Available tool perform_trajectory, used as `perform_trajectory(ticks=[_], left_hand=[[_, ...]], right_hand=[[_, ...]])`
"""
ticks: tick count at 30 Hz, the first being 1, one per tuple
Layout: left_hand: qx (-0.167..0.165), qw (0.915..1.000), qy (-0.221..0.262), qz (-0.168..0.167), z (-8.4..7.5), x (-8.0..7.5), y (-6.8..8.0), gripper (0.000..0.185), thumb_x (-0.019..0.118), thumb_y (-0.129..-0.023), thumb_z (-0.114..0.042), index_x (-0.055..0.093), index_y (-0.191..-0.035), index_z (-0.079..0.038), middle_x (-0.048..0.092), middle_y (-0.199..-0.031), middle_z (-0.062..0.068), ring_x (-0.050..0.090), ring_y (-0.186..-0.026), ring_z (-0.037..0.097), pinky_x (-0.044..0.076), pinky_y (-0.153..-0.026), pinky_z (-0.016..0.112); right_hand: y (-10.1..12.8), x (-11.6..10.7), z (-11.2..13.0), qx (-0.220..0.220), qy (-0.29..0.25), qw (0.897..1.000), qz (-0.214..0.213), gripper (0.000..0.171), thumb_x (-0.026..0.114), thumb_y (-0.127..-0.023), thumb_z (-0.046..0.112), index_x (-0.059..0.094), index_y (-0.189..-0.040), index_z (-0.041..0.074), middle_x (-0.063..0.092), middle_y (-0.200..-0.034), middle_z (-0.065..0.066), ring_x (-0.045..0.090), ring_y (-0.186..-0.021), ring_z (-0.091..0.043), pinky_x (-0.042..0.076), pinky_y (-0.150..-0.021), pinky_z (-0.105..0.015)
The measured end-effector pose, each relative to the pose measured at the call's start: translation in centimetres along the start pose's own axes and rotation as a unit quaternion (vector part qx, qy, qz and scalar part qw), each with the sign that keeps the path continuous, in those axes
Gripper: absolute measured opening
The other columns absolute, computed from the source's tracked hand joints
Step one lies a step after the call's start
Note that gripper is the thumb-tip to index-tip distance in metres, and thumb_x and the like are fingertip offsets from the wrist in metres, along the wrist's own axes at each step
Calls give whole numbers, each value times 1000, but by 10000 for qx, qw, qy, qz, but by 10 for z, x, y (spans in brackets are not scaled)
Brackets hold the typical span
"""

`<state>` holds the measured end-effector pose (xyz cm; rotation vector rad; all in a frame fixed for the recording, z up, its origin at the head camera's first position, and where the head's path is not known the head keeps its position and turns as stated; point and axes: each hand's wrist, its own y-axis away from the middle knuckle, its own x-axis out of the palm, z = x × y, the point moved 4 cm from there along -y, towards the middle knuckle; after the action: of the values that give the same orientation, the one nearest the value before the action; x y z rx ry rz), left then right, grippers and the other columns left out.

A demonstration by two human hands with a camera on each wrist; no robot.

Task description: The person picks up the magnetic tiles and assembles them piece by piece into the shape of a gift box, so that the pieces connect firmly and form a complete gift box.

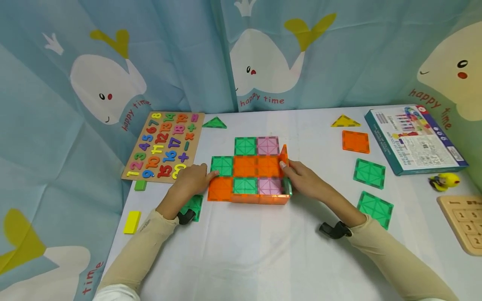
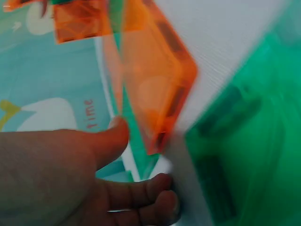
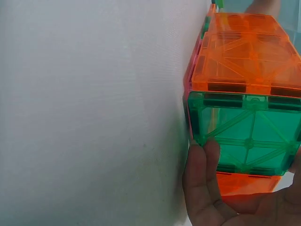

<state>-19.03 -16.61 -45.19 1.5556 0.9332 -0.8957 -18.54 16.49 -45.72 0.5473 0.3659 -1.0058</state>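
Observation:
Magnetic tiles in green, orange and pink lie joined flat in the middle of the table, such as a pink tile (image 1: 267, 146). Low orange tiles (image 1: 260, 199) stand along the near edge, and a green tile (image 3: 249, 136) stands at the right end. My right hand (image 1: 306, 179) pinches an upright orange tile (image 1: 284, 154) behind that green one, thumb on the inner face and fingers outside. At the left edge, my left hand (image 1: 193, 179) rests its thumb by the flat green tile (image 1: 222, 166) and orange tile (image 1: 220, 189), its fingers loosely bent.
A number board (image 1: 162, 146) lies at back left, near a green triangle (image 1: 215, 122). A green tile (image 1: 193, 207) lies under the left wrist. Several loose tiles, including an orange one (image 1: 355, 141), lie right. Beyond are a box (image 1: 418, 138), a yellow toy (image 1: 444, 181) and a wooden board (image 1: 463, 221).

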Motion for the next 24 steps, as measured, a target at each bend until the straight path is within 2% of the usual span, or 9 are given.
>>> perform_trajectory(ticks=[2, 5, 8, 10, 13, 17, 20, 24], left_hand=[[-100, 9996, -169, 218, 0, 4, -4, 69, 48, -108, -59, 63, -128, 5, 71, -102, 20, 67, -82, 33, 56, -67, 40], [-20, 9994, -182, 306, -2, 6, -9, 73, 49, -107, -62, 63, -130, 6, 72, -105, 20, 68, -85, 33, 57, -71, 42], [104, 9996, 38, 255, -1, 7, -11, 67, 52, -106, -59, 66, -122, 5, 67, -92, 15, 66, -80, 31, 53, -66, 39], [143, 9993, 235, 250, 1, 7, -11, 61, 55, -106, -57, 66, -113, 3, 58, -80, 10, 62, -74, 29, 46, -61, 35], [201, 9982, 507, 233, 3, 6, -10, 52, 57, -107, -53, 64, -104, -1, 45, -72, 5, 56, -68, 26, 37, -58, 32], [266, 9967, 769, 43, 4, -1, -4, 45, 58, -107, -49, 60, -97, -5, 46, -70, 4, 53, -64, 24, 35, -56, 31], [347, 9943, 988, -195, 2, -8, 1, 41, 60, -107, -45, 55, -89, -9, 49, -69, 4, 51, -60, 24, 33, -54, 32], [755, 9840, 1526, -515, -6, -15, 5, 36, 62, -107, -39, 51, -86, -12, 49, -67, 2, 48, -59, 21, 30, -54, 31]], right_hand=[[-1, 1, 1, -132, -142, 9998, 74, 64, 35, -114, 48, 48, -154, -1, 53, -134, -29, 58, -107, -38, 53, -83, -43], [0, 2, 1, -176, -120, 9997, 72, 65, 35, -115, 47, 49, -152, -4, 51, -137, -30, 54, -110, -38, 50, -84, -41], [0, 3, 1, -73, -34, 9999, 76, 69, 34, -114, 50, 44, -156, -4, 47, -143, -29, 50, -116, -39, 47, -90, -44], [1, 3, 2, 12, 32, 10000, 72, 72, 34, -113, 52, 43, -157, -4, 44, -147, -29, 48, -120, -39, 46, -92, -45], [2, 2, 2, 74, 94, 9999, 65, 73, 34, -113, 54, 44, -156, -4, 43, -150, -29, 48, -121, -40, 46, -95, -46], [1, 2, 1, 96, 84, 9999, 63, 73, 34, -113, 53, 44, -155, -5, 41, -152, -29, 48, -122, -40, 46, -97, -48], [1, 1, 0, 120, 111, 9998, 85, 74, 33, -113, 54, 43, -156, -4, 40, -153, -29, 48, -125, -41, 47, -102, -53], [1, 1, -2, 182, 197, 9996, 64, 75, 32, -112, 56, 42, -158, -3, 39, -155, -28, 47, -129, -43, 43, -110, -61]])
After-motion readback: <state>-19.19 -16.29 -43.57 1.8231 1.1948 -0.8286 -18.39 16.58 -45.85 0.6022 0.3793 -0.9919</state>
